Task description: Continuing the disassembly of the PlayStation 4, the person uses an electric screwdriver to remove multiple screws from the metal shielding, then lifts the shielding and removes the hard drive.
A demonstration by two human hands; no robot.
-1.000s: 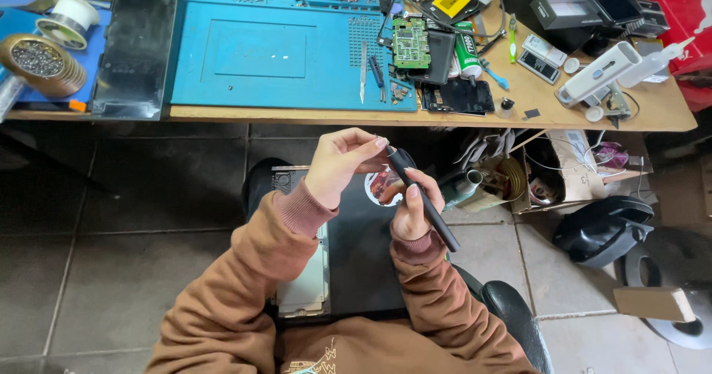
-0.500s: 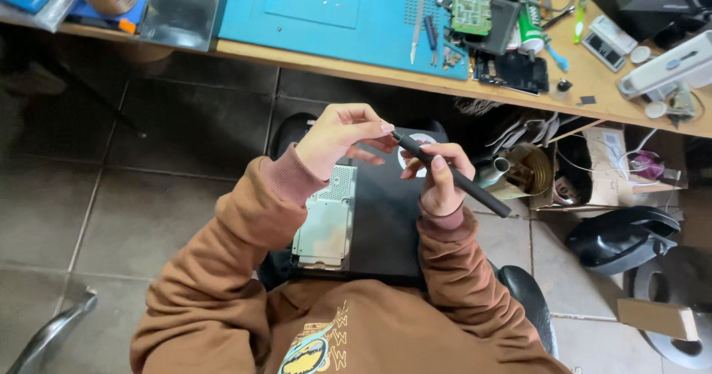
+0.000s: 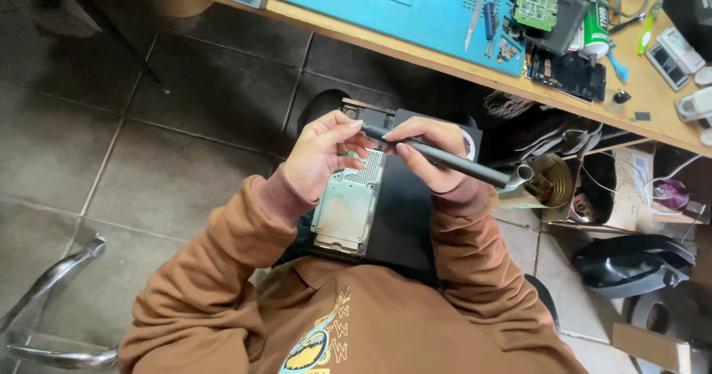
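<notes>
Grey tiled floor, wooden desk [image 3: 445,56] beyond my hands with a blue mat [image 3: 415,10]. On my lap, under both hands: a black device [image 3: 400,211] with a silver perforated metal cage [image 3: 347,207] on its left half. Right hand [image 3: 426,155] clamped on a dark grey pen-shaped screwdriver [image 3: 445,156]; left hand [image 3: 320,155] pinches its tip. Right of my hands, a cardboard box [image 3: 630,188] with tangled cables.

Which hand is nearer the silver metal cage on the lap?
Left. The left hand hovers directly above the silver metal cage; the right hand sits further right, holding the dark screwdriver.
</notes>
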